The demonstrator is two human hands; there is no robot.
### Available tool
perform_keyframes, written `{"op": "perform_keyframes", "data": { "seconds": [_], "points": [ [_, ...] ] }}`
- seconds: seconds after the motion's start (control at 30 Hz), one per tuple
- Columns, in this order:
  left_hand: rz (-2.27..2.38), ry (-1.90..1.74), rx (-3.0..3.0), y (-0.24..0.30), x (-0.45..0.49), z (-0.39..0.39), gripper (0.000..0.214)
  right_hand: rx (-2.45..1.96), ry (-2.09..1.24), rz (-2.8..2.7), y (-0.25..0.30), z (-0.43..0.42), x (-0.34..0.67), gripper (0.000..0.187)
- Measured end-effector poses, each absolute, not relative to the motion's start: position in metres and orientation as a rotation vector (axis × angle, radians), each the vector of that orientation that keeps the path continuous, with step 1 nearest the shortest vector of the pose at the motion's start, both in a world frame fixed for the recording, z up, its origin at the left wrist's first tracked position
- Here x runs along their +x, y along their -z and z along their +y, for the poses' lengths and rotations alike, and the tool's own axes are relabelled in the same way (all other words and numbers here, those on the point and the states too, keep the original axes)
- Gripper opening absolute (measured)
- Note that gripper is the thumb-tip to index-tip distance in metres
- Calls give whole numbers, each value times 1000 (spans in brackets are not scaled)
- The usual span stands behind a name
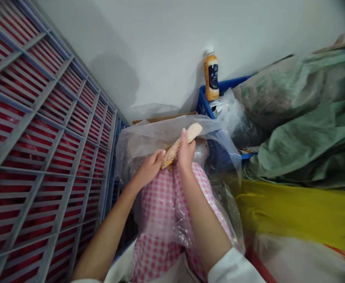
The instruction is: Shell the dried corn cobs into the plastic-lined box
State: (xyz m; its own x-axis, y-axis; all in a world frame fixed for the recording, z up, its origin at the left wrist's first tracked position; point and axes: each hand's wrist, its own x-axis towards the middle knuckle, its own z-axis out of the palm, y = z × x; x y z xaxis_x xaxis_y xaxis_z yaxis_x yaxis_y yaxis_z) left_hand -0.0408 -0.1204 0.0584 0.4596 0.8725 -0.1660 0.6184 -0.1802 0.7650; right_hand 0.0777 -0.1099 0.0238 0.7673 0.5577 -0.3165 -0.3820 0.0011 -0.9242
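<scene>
A corn cob slants up to the right above my lap, mostly bare and pale, with some yellow kernels at its lower left end. My right hand is wrapped round its middle, thumb pointing up. At the lower end, the fingers of my left hand are closed against the cob near the kernels. Beneath both hands a clear plastic bag lies spread over legs in pink checked cloth. Part of the bag's inside is hidden by my hands.
Stacked slatted plastic crates with red contents rise on the left. A blue crate at the right holds plastic bags, beside an orange bottle. Green sacks and a yellow bag lie further right. A white wall stands ahead.
</scene>
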Motion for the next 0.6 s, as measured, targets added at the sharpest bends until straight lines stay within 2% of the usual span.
{"op": "perform_keyframes", "data": {
  "seconds": [0.1, 0.23, 0.37, 0.47, 0.6],
  "points": [
    [1182, -378, 1897, -65, -41, -126, 46, -1231, -821, -152, -28, -111, 78, 44],
    [1150, -300, 1610, -68, -41, -126, 55, -1040, -926, -110, -38, -114, 79, 40],
    [1191, -282, 1742, -75, -39, -127, 55, -1113, -965, -97, -39, -115, 79, 34],
    [1281, -245, 2015, -80, -36, -133, 48, -1206, -873, -111, -33, -114, 79, 32],
    [1319, -198, 2023, -80, -34, -135, 51, -1267, -793, -167, -27, -113, 77, 33]
  ]
}}
